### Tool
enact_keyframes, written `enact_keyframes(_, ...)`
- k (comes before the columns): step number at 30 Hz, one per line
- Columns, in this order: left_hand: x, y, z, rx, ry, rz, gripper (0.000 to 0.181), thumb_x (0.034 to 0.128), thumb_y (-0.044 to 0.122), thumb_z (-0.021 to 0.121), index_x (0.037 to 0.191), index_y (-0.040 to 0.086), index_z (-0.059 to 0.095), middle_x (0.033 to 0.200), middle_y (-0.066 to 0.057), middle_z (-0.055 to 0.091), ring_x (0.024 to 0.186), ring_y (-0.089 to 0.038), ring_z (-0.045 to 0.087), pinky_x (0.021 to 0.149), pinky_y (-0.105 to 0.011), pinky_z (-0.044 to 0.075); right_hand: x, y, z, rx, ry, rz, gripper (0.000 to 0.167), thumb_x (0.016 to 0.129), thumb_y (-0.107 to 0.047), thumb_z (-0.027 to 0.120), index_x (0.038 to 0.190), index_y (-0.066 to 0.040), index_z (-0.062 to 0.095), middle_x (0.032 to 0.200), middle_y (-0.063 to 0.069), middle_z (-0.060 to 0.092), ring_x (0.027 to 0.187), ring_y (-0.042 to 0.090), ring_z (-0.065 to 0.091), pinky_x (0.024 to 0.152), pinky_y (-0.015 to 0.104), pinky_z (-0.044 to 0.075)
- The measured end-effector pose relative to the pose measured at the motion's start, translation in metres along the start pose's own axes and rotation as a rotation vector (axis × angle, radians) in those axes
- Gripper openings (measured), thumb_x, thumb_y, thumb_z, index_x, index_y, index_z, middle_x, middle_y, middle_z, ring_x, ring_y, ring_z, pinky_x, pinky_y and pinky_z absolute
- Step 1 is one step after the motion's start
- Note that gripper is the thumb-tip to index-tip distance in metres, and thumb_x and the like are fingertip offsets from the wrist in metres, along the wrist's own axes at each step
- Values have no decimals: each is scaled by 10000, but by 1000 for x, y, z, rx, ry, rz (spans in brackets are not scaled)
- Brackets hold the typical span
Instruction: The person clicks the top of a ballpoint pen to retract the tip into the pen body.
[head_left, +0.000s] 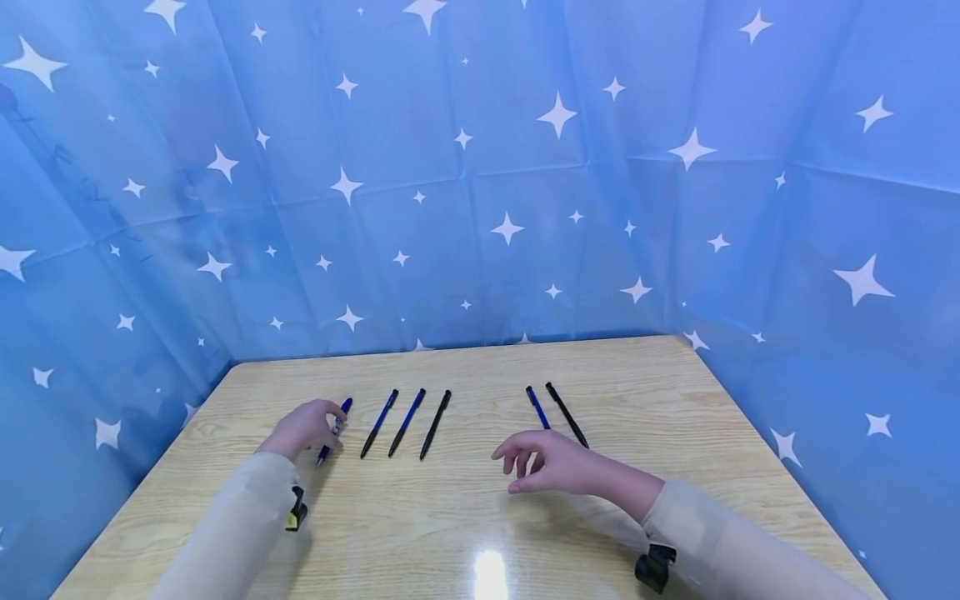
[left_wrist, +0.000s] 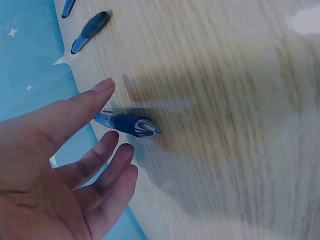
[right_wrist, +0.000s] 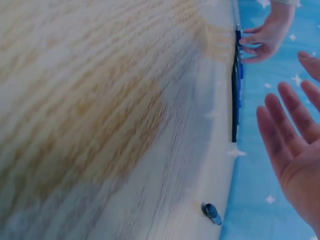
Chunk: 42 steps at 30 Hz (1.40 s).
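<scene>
My left hand [head_left: 306,427] is at a blue pen [head_left: 335,430] lying at the left of the row. In the left wrist view, thumb and fingers stand apart on either side of that pen [left_wrist: 127,123], whose silver tip points away from the palm. No grip on it shows. My right hand [head_left: 551,462] hovers over the table, fingers loosely bent and holding nothing. Just beyond it lie a blue pen [head_left: 537,407] and a black pen [head_left: 566,414], their near ends close to or behind the hand.
Between the hands, two blue-and-black pens [head_left: 379,423] [head_left: 407,422] and a black pen [head_left: 435,425] lie side by side, apart, on the wooden table [head_left: 420,533]. A blue curtain [head_left: 465,192] with white stars hangs behind the table's far edge and along the sides.
</scene>
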<state>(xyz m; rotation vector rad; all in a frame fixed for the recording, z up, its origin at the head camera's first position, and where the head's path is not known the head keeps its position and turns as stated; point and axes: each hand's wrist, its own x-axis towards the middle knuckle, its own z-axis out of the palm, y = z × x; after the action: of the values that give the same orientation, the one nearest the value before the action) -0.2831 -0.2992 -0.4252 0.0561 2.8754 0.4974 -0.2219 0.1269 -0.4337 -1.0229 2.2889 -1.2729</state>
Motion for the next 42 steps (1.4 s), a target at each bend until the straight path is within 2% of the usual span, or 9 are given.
enact_keyframes(4,2,-6,3,-69,-39,-10,475,749,52,833,1188,28,653,1067,-201,607,657,-204,562,550,-333,491,2,-1,1,-1,-6,4,400,879,-168,746,1252,-89,626,1028,1,646,876,124,617,757,322,537)
enact_keyframes(9,5,-10,6,-134,-58,-27,475,748,-30,807,1190,14,638,890,-128,567,665,-209,564,550,-324,523,5,-2,3,17,-17,11,402,879,-171,747,1254,-93,625,1032,24,656,888,137,624,767,333,538)
enact_keyframes(14,5,-11,5,-218,-96,-59,481,765,-98,760,1212,6,613,946,-163,548,729,-248,587,594,-375,567,11,-1,4,34,-29,19,406,878,-157,746,1260,-100,623,1034,41,655,895,146,624,779,345,531)
enact_keyframes(23,3,-7,1,-241,-133,-65,523,759,-175,704,1231,22,600,959,-167,545,724,-254,584,585,-376,570,25,0,2,-32,9,3,415,869,-166,756,1259,-104,628,1021,8,655,884,114,615,772,327,526)
enact_keyframes(32,-5,13,-7,-224,-113,10,553,756,-213,672,1251,14,579,1059,-219,560,829,-287,598,601,-388,571,35,-4,-2,-29,34,7,415,872,-168,753,1265,-135,623,1044,72,661,884,123,623,782,327,523)
enact_keyframes(38,-10,28,-11,-235,-98,70,558,766,-208,664,1270,10,566,1024,-180,558,777,-260,597,605,-381,568,42,-4,-3,-25,62,-2,422,874,-178,753,1272,-132,621,1028,16,662,887,112,623,783,324,524)
enact_keyframes(42,-13,37,-11,-261,-93,100,564,767,-209,674,1272,18,565,1005,-159,550,733,-242,593,592,-373,565,44,-6,-5,-6,87,1,418,878,-176,749,1274,-144,620,1035,33,660,896,125,623,787,333,523)
